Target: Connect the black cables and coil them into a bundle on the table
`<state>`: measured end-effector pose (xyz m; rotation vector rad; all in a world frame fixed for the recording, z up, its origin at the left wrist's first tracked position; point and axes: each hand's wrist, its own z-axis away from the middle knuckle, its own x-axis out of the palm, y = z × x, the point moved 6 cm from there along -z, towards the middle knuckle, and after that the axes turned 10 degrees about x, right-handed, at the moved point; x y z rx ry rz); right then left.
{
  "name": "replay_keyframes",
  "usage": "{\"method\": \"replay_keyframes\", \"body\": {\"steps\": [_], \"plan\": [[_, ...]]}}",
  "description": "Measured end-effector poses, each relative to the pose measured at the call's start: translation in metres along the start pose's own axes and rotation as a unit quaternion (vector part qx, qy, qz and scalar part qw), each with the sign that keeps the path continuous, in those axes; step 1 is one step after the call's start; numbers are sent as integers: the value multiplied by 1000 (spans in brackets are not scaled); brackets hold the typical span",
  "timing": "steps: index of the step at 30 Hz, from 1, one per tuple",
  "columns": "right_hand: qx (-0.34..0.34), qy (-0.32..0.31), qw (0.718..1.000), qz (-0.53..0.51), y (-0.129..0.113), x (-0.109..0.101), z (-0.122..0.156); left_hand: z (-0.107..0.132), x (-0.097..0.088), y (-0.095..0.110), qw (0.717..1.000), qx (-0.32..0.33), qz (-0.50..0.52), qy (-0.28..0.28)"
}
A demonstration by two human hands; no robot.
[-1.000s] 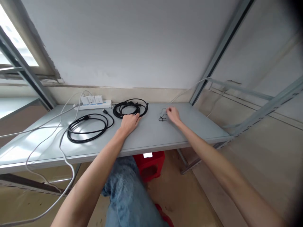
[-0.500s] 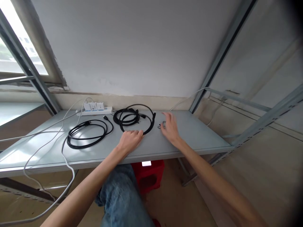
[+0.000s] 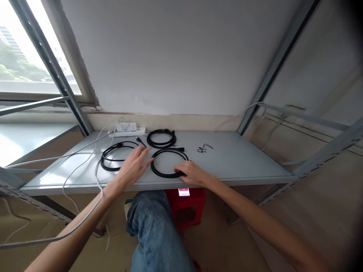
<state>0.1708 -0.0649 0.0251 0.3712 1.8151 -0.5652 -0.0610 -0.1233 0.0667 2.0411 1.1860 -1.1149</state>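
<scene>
A coiled black power cable [image 3: 163, 175] lies flat near the shelf's front edge, its plug end at the coil's upper right. My right hand [image 3: 189, 171] closes its fingers around this coil's front right side. To the coil's left, my left hand [image 3: 135, 163] has its thumb spread from its fingers and appears to hold nothing. Its thumb tip is close to the coil's left side. Partly behind that hand is a looser black cable coil [image 3: 105, 167]. Farther back rests another black coil [image 3: 161, 145], lying flat.
Thin black ties [image 3: 202, 150] lie on the shelf [image 3: 235, 162], right of the coils. A white power strip [image 3: 132, 132] with plugs stands at the back left. White cords [image 3: 82, 162] hang over the left front edge. A red stool [image 3: 188, 207] stands below.
My left hand has let go of the front coil and moved left. My right hand has come from beside the ties onto that coil, which now lies flat nearer the front edge.
</scene>
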Motion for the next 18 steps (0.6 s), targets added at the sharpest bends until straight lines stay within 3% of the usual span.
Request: {"method": "replay_keyframes", "body": {"steps": [3, 6, 9, 13, 18], "plan": [[-3, 5, 1000, -20, -4, -3, 3, 36, 0, -64, 994, -86, -59, -45], [-26, 14, 999, -30, -12, -4, 2, 70, 10, -95, 987, -114, -17, -113], [-51, 25, 998, -3, -22, -1, -4, 82, 5, -92, 991, -82, 32, -100], [-70, 12, 997, 30, -35, 4, -14, 78, -4, -83, 993, -49, 19, -108], [-64, -4, 997, 33, -45, 6, -20, 73, 1, -95, 990, -52, 14, -128]]}}
